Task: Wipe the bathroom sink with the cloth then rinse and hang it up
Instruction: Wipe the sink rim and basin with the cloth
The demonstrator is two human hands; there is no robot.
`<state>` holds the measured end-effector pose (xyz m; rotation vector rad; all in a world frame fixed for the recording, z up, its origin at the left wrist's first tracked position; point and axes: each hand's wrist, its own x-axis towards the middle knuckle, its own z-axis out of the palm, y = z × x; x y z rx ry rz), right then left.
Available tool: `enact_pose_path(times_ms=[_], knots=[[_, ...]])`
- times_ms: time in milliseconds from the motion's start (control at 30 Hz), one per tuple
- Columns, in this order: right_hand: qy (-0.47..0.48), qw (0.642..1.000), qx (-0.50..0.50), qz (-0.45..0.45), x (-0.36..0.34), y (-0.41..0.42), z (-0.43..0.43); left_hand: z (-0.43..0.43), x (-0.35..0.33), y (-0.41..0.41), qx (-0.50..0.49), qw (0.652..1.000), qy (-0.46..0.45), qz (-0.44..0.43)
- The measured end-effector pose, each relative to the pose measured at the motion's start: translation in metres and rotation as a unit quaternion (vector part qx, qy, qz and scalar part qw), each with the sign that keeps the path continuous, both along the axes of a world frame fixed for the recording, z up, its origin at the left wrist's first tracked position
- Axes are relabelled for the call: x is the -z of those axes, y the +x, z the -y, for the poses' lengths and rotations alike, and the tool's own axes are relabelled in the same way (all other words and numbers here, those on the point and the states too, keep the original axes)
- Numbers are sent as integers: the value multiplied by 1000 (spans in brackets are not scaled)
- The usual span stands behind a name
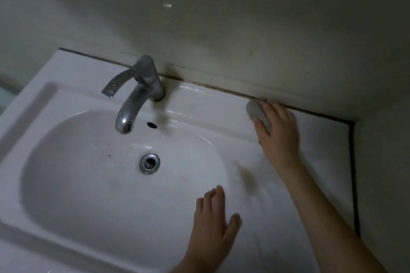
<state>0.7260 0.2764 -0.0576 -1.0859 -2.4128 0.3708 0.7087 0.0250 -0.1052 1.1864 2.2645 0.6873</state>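
right hand (277,131) fingers (274,111) are grasping the cloth (257,111), pressing it on the sink (66,68) back ledge beside the wall seam (221,90), likely chasing grime | left hand (213,228), fingers released, is waiting at the front rim, probably steadying

I see the tap (137,93) standing on the sink's (66,68) back rim against the wall (221,17), with the drain (149,163) in the basin before it. Right of the tap, my right hand (277,133) holds the cloth (255,109) on the back ledge. My left hand (213,235) lies over the front right rim.
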Motion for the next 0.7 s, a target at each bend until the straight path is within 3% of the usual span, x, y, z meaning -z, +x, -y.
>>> enact_pose_path(times_ms=[100,300,433,500,567,700], knots=[[-3,999,52,-13,7,-40,18,-1,4,0,7,1000,5,-4],[2,990,-142,8,9,-169,65,-1,9,-2,11,1000,6,-9],[12,978,-208,12,3,-124,52,2,8,0,2,1000,3,-10],[8,989,-146,8,2,-63,35,2,7,1,-5,1000,-1,-2],[0,1000,-21,20,2,9,11,1,6,2,-4,1000,-3,0],[-19,987,150,61,-5,117,-25,2,7,2,-6,1000,-11,5]])
